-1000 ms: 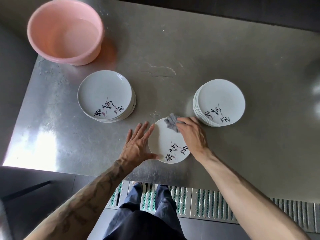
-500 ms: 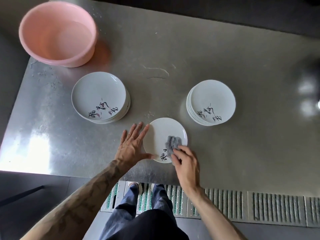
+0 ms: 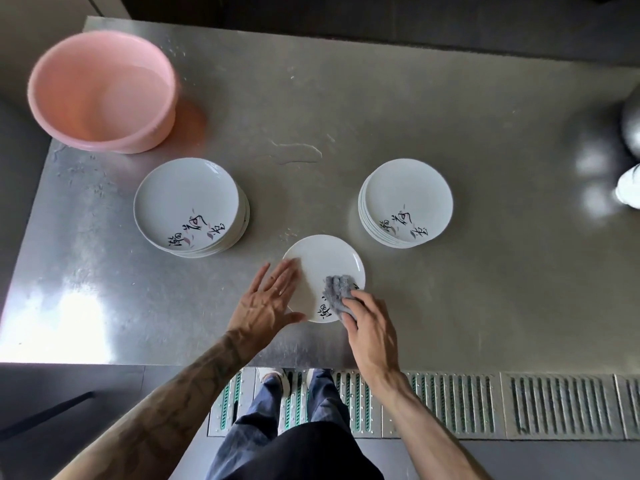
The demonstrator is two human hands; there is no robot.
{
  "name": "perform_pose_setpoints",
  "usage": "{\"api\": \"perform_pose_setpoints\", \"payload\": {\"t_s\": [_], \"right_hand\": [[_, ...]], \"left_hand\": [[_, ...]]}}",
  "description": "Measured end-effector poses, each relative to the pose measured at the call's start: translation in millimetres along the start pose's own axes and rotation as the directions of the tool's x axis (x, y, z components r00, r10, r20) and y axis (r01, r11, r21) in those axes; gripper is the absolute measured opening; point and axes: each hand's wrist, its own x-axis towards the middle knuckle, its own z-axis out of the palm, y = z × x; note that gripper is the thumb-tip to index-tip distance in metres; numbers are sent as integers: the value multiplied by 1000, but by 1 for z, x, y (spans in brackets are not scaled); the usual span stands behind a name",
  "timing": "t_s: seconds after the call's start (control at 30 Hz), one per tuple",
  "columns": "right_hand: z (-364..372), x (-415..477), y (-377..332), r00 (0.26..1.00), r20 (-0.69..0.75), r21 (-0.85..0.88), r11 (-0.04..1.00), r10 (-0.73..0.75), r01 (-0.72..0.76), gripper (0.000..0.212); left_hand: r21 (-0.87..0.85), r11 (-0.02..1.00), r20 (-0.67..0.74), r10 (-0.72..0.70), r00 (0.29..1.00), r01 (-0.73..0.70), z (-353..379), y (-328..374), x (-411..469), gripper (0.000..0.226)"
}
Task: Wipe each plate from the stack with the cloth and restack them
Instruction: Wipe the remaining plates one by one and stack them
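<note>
A single white plate (image 3: pixel 323 259) with black calligraphy lies on the steel table near its front edge. My left hand (image 3: pixel 268 303) rests flat with straight fingers against the plate's left rim, thumb under its near edge. My right hand (image 3: pixel 370 327) grips a grey cloth (image 3: pixel 337 291) and presses it on the plate's near right part, covering some of the lettering. One stack of matching plates (image 3: pixel 190 206) stands to the left, another stack (image 3: pixel 407 200) to the right.
A pink plastic basin (image 3: pixel 100 88) sits at the table's far left corner. A thin water smear (image 3: pixel 296 150) marks the steel table (image 3: pixel 485 289) behind the plate. A shiny metal object (image 3: pixel 632 128) and something white show at the right edge. Floor grating runs below the front edge.
My right hand drew the cloth from the plate's far edge down to its near right part. The left hand kept steadying the left rim. The camera view shifted slightly.
</note>
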Motion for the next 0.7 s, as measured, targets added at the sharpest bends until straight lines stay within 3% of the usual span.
{"api": "perform_pose_setpoints", "payload": {"t_s": [0.1,0.17,0.27,0.43,0.6,0.7], "right_hand": [[2,-2,-1,998,-40,24,999,38,-38,32],[4,-7,-2,1000,-14,22,1000,18,-18,34],[1,-9,4,1000,-2,59,998,0,0,31],[-7,-7,10,996,-58,179,982,63,-51,29],[-18,8,3,938,-200,493,857,283,-154,32],[-27,23,-1,891,-159,672,708,425,-218,29]], "left_hand": [[34,999,69,-14,998,12,2,5,-1,106],[35,999,5,-5,1000,5,2,11,-1,108],[122,991,-114,61,992,-47,6,19,1,93],[222,966,-124,160,979,-130,11,25,-7,69],[199,969,-220,189,957,-146,-6,30,-5,46],[76,983,-294,183,938,-168,-32,29,6,46]]}}
